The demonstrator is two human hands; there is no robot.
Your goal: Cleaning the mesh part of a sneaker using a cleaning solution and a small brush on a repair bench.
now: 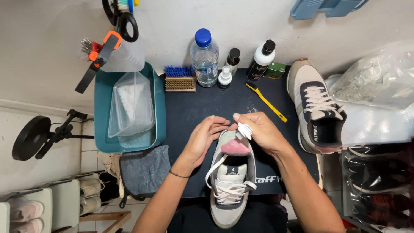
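Observation:
A grey and white sneaker (230, 185) with white laces lies on the dark mat (194, 108), heel away from me. My left hand (203, 138) holds the sneaker's heel from the left side. My right hand (258, 131) grips a small white brush (245, 130), its head resting on the pink heel collar. The brush handle is hidden inside my fingers.
The matching sneaker (317, 110) sits at the mat's right. A yellow-handled brush (266, 102), a water bottle (205, 58), three small bottles (261, 60) and a blue-bristle brush (180, 78) line the back. A teal tub (160, 108) with a clear container stands left, above a grey cloth (144, 170).

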